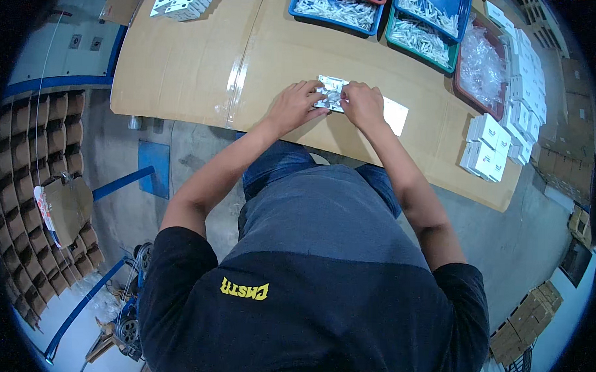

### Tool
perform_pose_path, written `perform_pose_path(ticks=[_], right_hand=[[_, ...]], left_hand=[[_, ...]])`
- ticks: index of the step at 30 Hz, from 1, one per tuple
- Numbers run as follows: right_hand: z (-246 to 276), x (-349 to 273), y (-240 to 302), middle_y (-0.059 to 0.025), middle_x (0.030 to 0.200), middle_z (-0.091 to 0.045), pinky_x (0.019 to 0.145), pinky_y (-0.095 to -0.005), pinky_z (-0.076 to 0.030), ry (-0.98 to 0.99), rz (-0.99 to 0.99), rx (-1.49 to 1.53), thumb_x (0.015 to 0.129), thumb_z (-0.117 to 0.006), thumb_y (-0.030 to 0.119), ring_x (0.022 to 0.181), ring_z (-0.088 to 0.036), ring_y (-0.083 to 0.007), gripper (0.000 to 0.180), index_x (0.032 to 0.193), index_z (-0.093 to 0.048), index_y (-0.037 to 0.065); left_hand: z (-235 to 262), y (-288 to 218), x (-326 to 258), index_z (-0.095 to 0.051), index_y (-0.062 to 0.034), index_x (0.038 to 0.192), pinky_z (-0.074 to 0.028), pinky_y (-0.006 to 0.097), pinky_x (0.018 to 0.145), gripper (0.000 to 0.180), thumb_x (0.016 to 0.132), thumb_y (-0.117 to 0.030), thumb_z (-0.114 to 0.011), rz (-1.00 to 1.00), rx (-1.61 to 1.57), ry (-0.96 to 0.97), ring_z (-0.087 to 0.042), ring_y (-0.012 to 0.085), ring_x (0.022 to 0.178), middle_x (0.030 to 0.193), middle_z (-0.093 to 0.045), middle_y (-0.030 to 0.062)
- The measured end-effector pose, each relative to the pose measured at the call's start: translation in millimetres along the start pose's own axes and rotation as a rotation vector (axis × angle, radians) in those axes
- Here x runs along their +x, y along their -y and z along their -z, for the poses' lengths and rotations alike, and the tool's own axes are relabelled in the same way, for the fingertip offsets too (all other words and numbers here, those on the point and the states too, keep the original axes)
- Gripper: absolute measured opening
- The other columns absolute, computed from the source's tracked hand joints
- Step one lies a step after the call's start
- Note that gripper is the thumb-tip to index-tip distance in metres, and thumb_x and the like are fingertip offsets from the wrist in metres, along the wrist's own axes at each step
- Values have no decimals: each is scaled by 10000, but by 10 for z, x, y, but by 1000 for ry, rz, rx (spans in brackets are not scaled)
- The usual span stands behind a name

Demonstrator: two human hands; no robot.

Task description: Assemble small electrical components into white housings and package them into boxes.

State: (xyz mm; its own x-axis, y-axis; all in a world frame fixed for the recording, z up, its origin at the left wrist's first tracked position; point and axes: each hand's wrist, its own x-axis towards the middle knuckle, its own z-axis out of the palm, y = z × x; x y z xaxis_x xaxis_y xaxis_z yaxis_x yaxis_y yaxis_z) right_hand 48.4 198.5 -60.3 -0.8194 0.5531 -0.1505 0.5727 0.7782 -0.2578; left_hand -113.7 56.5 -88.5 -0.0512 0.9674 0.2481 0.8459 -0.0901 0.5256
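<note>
Near the front edge of the table, a small white box (pixel 330 81) lies between my hands. A shiny, crumpled piece that looks like clear plastic (pixel 332 97) rests on it. My left hand (pixel 297 107) grips the box's left side, thumb at the near edge and fingers over the top. Fingers curled, my right hand (pixel 364 105) pinches at the right side of the shiny piece; its fingertips are partly hidden, so what it holds is unclear. A flat white piece (pixel 395 116) lies on the table just right of my right wrist.
Brown cardboard covers the table (pixel 190 71). Blue tray (pixel 336 20) and green tray (pixel 421 49) hold many thin white pieces. A dark red tray (pixel 482 68) holds clear plastic bags. White boxes are stacked at the right (pixel 486 147) and far left (pixel 186 2).
</note>
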Motion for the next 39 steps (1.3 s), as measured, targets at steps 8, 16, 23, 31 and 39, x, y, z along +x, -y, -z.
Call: perform_pose_path(ticks=[8, 16, 23, 31, 39], right_hand=[[-98, -148, -54, -107, 1091, -638, 842, -430, -525, -155, 52, 153, 815, -739, 117, 1049, -641, -280, 170, 963, -733, 35], [-9, -223, -131, -124, 1088, -644, 838, -430, -536, -188, 27, 407, 827, -709, 89, 979, -655, -328, 191, 1008, -720, 26], [179, -170, -301, -132, 1039, -676, 809, -427, -545, -282, -70, 536, 870, -683, 99, 913, -678, -344, 144, 991, -719, 29], [495, 450, -587, -149, 975, -684, 802, -420, -545, -415, -61, 583, 890, -682, 117, 896, -683, -339, 144, 993, -714, 21], [1252, 2161, -833, -186, 1027, -694, 818, -454, -536, -672, 138, 400, 931, -640, 125, 960, -674, -386, 215, 1113, -687, 21]], left_hand=[[-49, 31, 7, -558, -73, 1303, -444, 458, 1016, 673, 772, -386, -827, 45, -71, -30, -533, 328, 1249, 1417, -508, 138], [-9, 93, 144, -356, 14, 1507, -314, 495, 1158, 1164, 655, -618, -834, 61, 12, -71, -445, 348, 1355, 1456, -463, 183], [34, 206, 356, -418, -44, 1466, -249, 556, 1196, 1106, 613, -593, -860, 94, 18, 3, -441, 322, 1364, 1433, -476, 152], [71, 141, 304, -477, -32, 1384, -249, 530, 1206, 1026, 602, -571, -865, 157, -15, -48, -419, 327, 1386, 1413, -483, 162], [111, 124, 313, -510, -26, 1348, -243, 504, 1210, 989, 613, -591, -853, 164, -38, -31, -408, 308, 1394, 1417, -482, 157]])
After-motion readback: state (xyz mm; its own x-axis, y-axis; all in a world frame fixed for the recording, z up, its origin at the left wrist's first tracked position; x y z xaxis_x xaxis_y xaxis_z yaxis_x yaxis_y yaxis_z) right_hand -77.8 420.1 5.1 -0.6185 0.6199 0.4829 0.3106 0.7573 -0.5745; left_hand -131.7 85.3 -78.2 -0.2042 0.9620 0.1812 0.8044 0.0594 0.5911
